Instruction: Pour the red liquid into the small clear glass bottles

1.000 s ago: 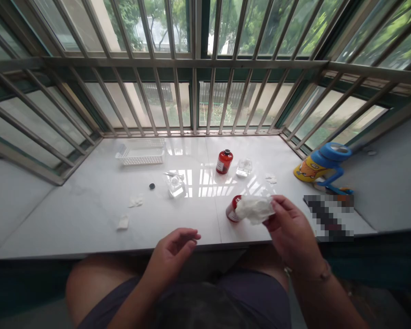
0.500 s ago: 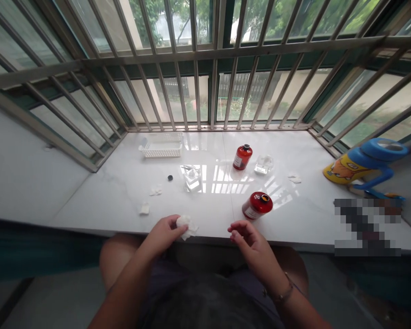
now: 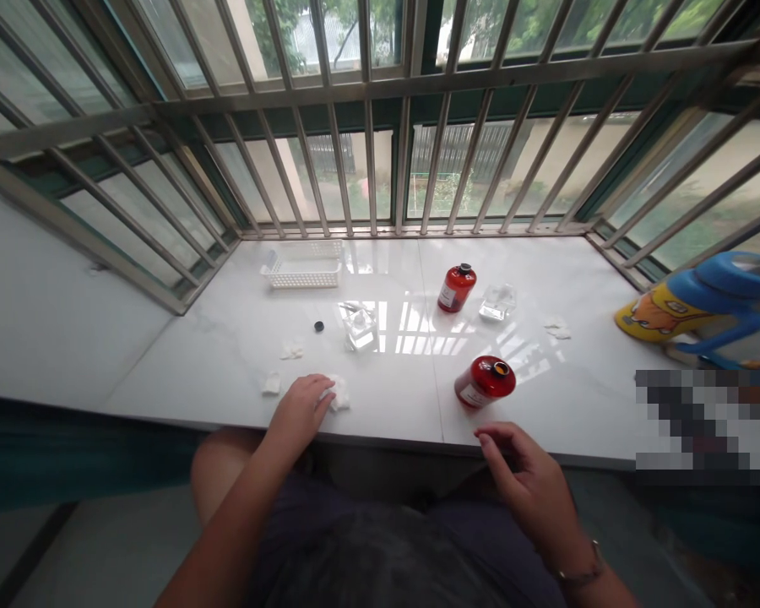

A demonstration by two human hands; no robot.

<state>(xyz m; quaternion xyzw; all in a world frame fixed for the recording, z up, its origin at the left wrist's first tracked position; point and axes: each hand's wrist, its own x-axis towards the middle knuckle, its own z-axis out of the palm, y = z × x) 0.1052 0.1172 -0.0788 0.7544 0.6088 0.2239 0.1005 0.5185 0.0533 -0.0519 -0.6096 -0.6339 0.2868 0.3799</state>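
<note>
My left hand (image 3: 301, 409) rests at the front of the white tabletop, its fingertips at the edge of a crumpled white tissue (image 3: 340, 395) lying there. Its thumb and fingers are slightly apart. My right hand (image 3: 529, 473) hovers at the table's front edge, fingers loosely curled with a gap to the thumb and nothing visible in it. Just beyond it stands a red bottle (image 3: 485, 382) with an uncapped neck. Farther back is a second red bottle (image 3: 457, 288) with a white label. A clear glass bottle (image 3: 359, 328) and a small black cap (image 3: 319, 326) lie left of centre.
A white perforated basket (image 3: 302, 274) sits at the back left. Another clear glass piece (image 3: 497, 304) is beside the rear red bottle. Tissue scraps (image 3: 271, 385) lie about. At right, a blue and yellow flask (image 3: 690, 300) lies near a pixelated object. Metal bars (image 3: 399, 169) border the back.
My left hand has moved forward and set the tissue down on the tabletop, its thumb off it. My right hand has shifted right and slightly back toward me. The view has turned a little.
</note>
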